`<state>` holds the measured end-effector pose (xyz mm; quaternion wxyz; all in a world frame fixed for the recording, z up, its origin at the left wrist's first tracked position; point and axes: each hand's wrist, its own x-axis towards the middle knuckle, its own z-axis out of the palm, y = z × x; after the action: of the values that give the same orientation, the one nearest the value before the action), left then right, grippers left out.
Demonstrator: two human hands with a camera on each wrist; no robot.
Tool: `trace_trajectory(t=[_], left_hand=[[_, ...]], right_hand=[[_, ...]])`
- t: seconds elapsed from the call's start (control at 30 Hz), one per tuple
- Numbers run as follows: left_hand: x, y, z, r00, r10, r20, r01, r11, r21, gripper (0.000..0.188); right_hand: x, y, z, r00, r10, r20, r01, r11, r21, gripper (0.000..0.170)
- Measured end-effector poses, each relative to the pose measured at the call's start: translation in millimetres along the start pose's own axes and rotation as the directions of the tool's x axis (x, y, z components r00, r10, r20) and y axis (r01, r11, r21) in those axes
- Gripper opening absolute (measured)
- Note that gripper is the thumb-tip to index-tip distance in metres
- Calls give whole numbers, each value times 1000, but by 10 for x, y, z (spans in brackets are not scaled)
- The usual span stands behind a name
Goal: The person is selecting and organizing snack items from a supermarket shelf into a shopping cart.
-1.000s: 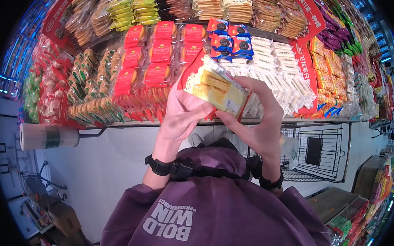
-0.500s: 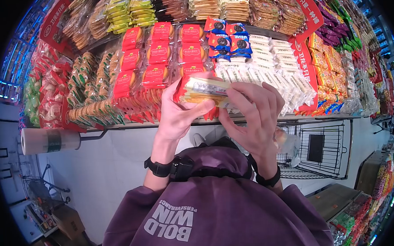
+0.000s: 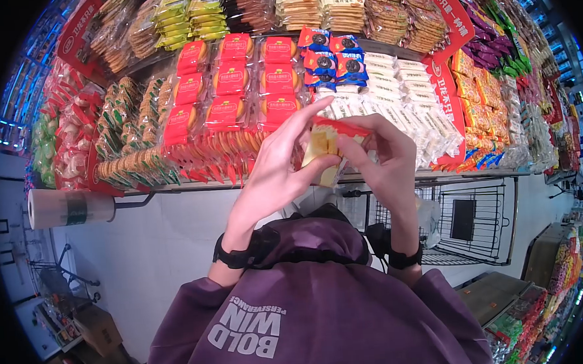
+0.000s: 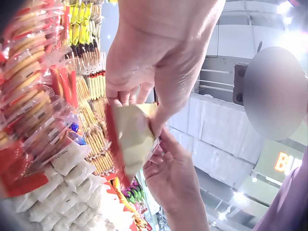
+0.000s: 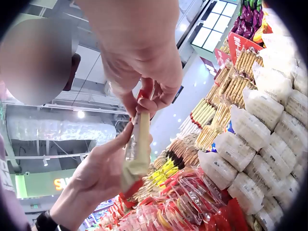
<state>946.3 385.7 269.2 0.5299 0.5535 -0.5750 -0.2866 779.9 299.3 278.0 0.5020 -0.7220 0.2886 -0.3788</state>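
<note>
A small red and pale yellow snack packet [image 3: 328,147] is held between both hands in front of the shelf. The left hand [image 3: 274,166] grips its left side, thumb across the near face. On the other side the right hand [image 3: 389,154] pinches the packet with thumb and fingers. In the left wrist view the packet [image 4: 134,139] shows a plain cream face with a red edge. The right wrist view shows the packet [image 5: 138,144] edge-on, with the right hand's fingers [image 5: 161,98] at its top end and the left hand [image 5: 96,175] beside it.
Red-labelled round biscuits [image 3: 228,80], blue packets [image 3: 320,62] and white packets [image 3: 426,115] fill the display beyond the hands. A black wire cart [image 3: 475,222] stands at the right below the shelf edge. A roll of plastic bags [image 3: 72,206] hangs at the left.
The packet has been turned in the hands, from its broad windowed face to a narrow side, then to a face with red at the top. The left fingers have extended upward.
</note>
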Motion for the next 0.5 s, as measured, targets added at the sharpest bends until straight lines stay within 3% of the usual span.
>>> trace_trajectory(t=[0.07,0.1,0.2,0.33,0.5], left_hand=[[-18,-51,54,993,-94,-66,74,961,-266,73],[-31,8,5,984,-174,-38,155,942,-297,75],[-45,19,-58,966,-240,-93,192,911,-365,71],[9,1,-6,893,-331,-305,65,766,-640,57],[-43,45,-34,916,-345,-207,129,740,-660,43]], right_hand=[[-13,-4,18,986,78,-146,-55,986,158,28],[2,-31,3,973,125,-192,-74,965,251,25],[17,-25,-27,967,127,-221,-48,943,331,28],[-28,-110,3,972,197,-126,-135,913,386,36],[-49,-79,-13,966,244,-81,-179,864,471,41]])
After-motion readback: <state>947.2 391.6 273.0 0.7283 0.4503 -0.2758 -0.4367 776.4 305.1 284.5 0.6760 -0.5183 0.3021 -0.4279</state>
